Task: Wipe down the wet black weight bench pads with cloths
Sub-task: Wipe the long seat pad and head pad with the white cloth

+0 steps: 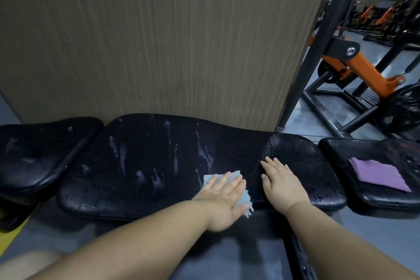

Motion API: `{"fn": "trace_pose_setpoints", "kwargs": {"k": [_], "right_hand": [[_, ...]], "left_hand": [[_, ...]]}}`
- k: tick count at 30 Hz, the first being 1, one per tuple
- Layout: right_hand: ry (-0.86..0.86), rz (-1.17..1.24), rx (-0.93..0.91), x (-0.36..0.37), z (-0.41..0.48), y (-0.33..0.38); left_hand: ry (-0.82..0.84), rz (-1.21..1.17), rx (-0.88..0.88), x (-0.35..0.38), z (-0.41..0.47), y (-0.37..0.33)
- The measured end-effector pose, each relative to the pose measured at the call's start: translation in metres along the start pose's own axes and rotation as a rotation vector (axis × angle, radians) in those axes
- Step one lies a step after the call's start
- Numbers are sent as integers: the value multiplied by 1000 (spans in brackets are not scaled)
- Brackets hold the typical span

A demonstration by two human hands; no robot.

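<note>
The grey-blue cloth (211,178) was pressed flat against the near edge of the long middle pad (147,161) by the left hand (223,198). Its fingers were laid out straight over the cloth. Nothing was clenched, so the grip was released and the cloth was held by downward pressure alone. The right hand (281,183) was rested palm-down on the bare pad just beside it, fingers likewise straight, its grip released and nothing held. A purple cloth (379,176) was seen lying on the right pad (341,148), well apart from both hands. The left pad (41,154) was touched by neither hand.

The grey-blue cloth was judged to be light, thin and limp, with frayed edges. It would be expected to bunch if pushed from one corner, so it would best be driven with a spread palm over its middle and pinched at an edge only for lifting. The pads were judged to be firm, cushioned and fixed, needing no hold at all. Whitish streaks were seen across the long pad and beaded droplets toward its right end, so the surface was taken to be slick, and a bracing palm could be expected to slide on it. Cracked patches near the front edge might snag the fraying. A wood-grain panel (159,41) was set behind the pads, with an orange machine (363,68) to the right.
</note>
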State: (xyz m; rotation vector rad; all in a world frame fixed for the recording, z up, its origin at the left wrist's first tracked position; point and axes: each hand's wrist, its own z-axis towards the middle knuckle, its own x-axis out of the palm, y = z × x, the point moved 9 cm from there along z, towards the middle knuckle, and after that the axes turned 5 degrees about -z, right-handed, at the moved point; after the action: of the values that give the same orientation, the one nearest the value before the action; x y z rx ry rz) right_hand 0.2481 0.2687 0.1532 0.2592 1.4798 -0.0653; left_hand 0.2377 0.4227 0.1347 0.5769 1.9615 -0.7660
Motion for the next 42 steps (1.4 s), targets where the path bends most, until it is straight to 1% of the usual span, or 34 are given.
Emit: {"fn": "trace_pose_setpoints", "kwargs": {"k": [4, 10, 21, 30, 38, 42], "right_hand": [[45, -30, -34, 2, 7, 7], [75, -39, -51, 7, 20, 12], [23, -98, -60, 5, 25, 15], [34, -103, -57, 12, 26, 10], [41, -118, -55, 12, 32, 12], [38, -103, -48, 14, 34, 9]], "left_hand": [[-14, -14, -9, 0, -3, 3], [-37, -45, -59, -13, 20, 16], [-80, -105, -153, -63, 93, 69], [-125, -133, -203, -98, 148, 103], [-133, -140, -255, -122, 187, 131], [-135, -142, -267, -124, 191, 132]]}}
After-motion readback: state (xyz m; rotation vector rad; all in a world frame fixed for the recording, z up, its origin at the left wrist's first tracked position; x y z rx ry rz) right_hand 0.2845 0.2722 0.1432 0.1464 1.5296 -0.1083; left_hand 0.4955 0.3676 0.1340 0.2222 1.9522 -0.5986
